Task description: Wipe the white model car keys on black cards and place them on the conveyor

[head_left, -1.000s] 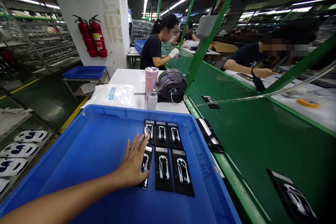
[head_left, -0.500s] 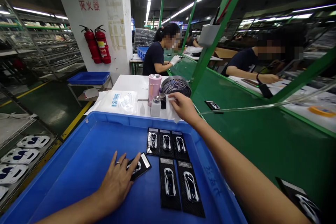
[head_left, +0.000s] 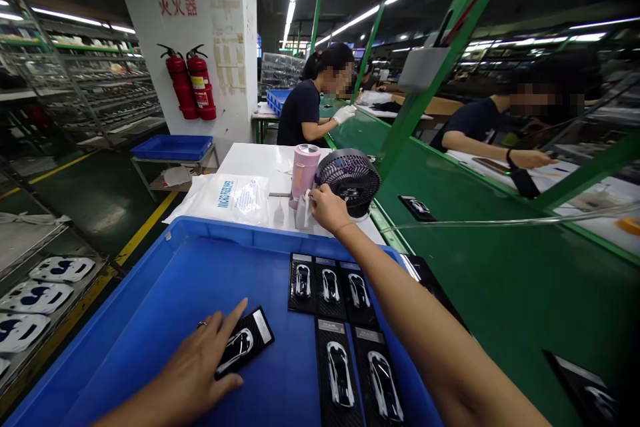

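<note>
Inside the blue tray, the left hand lies open on a black car card, five more cards sit in rows; at upper centre, the right hand pinches a white cloth.

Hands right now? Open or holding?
Left hand: open, fingers spread beside a black car-print card, not gripping it.
Right hand: closed, apparently pinching a white cloth.
</note>
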A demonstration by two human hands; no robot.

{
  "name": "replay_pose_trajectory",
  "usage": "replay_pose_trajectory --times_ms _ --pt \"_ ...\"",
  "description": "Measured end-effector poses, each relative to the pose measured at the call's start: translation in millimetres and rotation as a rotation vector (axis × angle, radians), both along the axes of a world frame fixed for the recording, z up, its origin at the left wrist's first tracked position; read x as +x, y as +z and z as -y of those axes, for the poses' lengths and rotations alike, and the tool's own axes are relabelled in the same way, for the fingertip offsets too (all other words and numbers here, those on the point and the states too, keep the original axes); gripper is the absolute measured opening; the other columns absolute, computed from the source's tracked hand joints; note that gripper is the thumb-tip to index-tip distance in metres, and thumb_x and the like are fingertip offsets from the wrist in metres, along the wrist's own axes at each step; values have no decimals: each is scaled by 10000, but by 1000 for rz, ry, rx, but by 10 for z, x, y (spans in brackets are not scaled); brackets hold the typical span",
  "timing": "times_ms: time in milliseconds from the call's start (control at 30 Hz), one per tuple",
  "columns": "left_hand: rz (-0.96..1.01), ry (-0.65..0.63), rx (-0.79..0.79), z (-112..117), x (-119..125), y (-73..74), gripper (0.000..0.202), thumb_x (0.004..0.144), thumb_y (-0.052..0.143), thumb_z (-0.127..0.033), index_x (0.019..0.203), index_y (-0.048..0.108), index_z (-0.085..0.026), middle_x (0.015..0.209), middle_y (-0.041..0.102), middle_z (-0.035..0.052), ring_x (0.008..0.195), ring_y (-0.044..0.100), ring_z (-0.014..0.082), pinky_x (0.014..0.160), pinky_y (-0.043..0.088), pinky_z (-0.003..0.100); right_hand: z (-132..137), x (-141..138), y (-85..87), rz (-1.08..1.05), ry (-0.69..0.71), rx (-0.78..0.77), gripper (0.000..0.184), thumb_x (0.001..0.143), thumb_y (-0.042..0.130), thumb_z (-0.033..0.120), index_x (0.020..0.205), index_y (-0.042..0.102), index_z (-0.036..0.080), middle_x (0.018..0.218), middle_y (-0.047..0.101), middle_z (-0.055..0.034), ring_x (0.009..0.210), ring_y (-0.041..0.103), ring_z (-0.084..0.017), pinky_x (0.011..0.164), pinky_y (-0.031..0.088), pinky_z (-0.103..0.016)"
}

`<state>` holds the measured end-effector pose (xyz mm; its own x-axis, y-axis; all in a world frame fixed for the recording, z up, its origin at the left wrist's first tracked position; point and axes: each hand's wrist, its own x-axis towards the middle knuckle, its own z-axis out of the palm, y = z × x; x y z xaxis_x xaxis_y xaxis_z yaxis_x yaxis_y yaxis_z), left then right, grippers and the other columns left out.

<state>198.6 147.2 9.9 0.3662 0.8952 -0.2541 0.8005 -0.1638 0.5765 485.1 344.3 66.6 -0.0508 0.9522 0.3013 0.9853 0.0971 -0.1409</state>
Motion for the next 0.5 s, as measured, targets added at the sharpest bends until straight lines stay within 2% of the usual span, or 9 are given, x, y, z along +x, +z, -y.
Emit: replay_pose_trajectory --times_ms 100,167,233,300,400,500 --pt "203 153 -186 -104 -28 111 672 756 504 -477 1369 301 -293 951 586 61 887 537 239 834 380 381 2 -12 17 -15 8 5 237 906 523 283 1097 543 144 1110 541 -78 933 565 -194 791 491 -381" --pt "276 199 -263 -174 -52 139 602 784 436 -521 1319 390 -248 779 550 17 727 510 184 705 392 310 4 -7 51 -42 31 17 235 904 527 281 1091 545 140 1097 547 -75 924 568 -193 785 493 -380" --pt "311 201 -286 -229 -70 130 541 787 429 -526 1231 487 -222 725 524 -2 684 487 163 640 375 270 20 17 118 -86 54 40 224 901 532 278 1076 552 139 1078 556 -71 911 571 -188 780 494 -374" --pt "346 196 -312 -262 -78 100 462 759 482 -518 1054 604 -184 695 526 -3 667 477 154 612 360 253 79 64 220 -150 72 89 211 902 529 274 1064 557 142 1071 557 -69 910 568 -186 782 490 -373" --pt "394 199 -352 -280 -74 71 388 717 538 -517 717 640 -142 584 485 -15 580 422 130 542 317 235 331 143 383 -273 123 186 177 914 501 230 1051 562 137 1022 557 -59 904 555 -181 793 473 -372" --pt "470 264 -348 -268 -52 140 381 693 576 -511 577 554 -148 518 401 -45 519 333 96 487 248 215 826 155 453 -397 262 216 191 914 444 133 1032 595 134 845 535 -35 798 544 -152 740 463 -308"
